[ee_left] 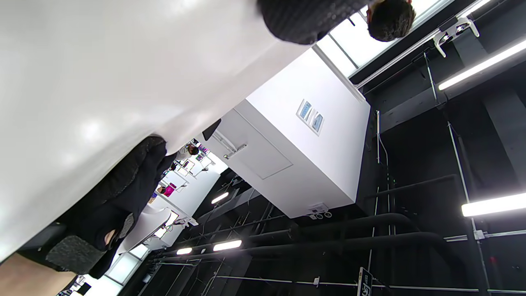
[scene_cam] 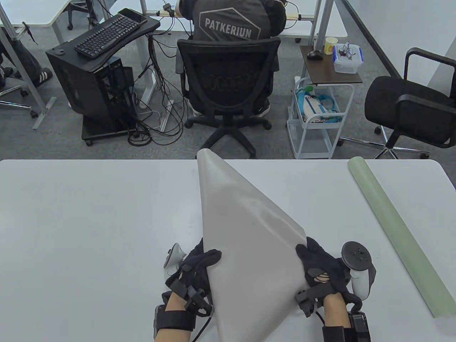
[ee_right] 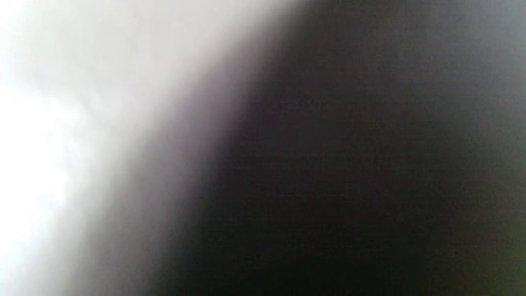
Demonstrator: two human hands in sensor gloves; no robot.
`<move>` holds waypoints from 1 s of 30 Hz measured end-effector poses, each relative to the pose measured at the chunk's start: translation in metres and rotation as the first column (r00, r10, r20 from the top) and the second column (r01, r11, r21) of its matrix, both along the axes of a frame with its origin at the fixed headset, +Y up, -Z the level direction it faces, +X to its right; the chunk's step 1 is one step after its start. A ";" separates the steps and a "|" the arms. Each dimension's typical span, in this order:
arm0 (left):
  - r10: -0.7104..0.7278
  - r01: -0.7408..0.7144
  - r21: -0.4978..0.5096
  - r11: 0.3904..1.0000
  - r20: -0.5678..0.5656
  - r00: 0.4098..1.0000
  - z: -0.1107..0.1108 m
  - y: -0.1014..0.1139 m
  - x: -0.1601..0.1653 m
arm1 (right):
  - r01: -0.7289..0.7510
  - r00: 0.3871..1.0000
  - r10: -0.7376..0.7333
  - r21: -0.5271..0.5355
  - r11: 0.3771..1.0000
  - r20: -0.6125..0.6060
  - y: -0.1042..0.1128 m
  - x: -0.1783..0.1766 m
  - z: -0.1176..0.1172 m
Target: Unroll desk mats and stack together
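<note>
A grey desk mat (scene_cam: 242, 231), partly unrolled into a cone shape, lies on the white table (scene_cam: 89, 213), narrow at the far end and wide near me. My left hand (scene_cam: 199, 262) grips its near left edge. My right hand (scene_cam: 313, 262) grips its near right corner. The mat fills the upper left of the left wrist view (ee_left: 102, 82), with my right hand (ee_left: 123, 197) on its edge there. A rolled pale green mat (scene_cam: 395, 235) lies on the table to the right, apart from both hands. The right wrist view is a blur.
Beyond the table's far edge stand an office chair (scene_cam: 228, 82) with a seated person, a white wire cart (scene_cam: 317, 117), a second black chair (scene_cam: 409, 107) at the right and a computer stand with a keyboard (scene_cam: 103, 32) at the left.
</note>
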State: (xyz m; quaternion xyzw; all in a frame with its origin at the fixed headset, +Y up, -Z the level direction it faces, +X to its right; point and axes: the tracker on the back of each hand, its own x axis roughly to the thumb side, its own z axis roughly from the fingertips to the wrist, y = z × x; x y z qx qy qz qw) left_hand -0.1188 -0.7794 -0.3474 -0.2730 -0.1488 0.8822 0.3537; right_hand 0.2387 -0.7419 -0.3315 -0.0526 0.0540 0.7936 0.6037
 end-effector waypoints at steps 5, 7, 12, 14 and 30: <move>-0.018 0.014 -0.059 0.998 -0.053 0.998 0.000 -0.004 -0.010 | -0.009 1.000 0.009 -0.001 1.000 0.017 0.000 0.003 -0.001; -0.040 0.031 -0.090 0.995 -0.093 0.995 0.001 -0.008 -0.014 | -0.005 1.000 0.005 -0.001 1.000 0.030 -0.002 0.005 -0.001; -0.005 -0.006 -0.154 0.988 -0.068 0.998 0.000 -0.017 -0.008 | 0.003 1.000 -0.003 -0.002 1.000 0.028 -0.002 0.005 0.000; -0.002 -0.002 -0.121 0.993 -0.037 0.999 -0.002 -0.015 -0.006 | -0.018 0.999 0.018 -0.001 1.000 0.033 -0.002 0.006 0.000; -0.030 0.030 -0.066 0.997 -0.008 1.000 -0.004 -0.011 -0.009 | -0.038 0.998 0.039 -0.013 0.999 0.048 -0.003 0.017 -0.001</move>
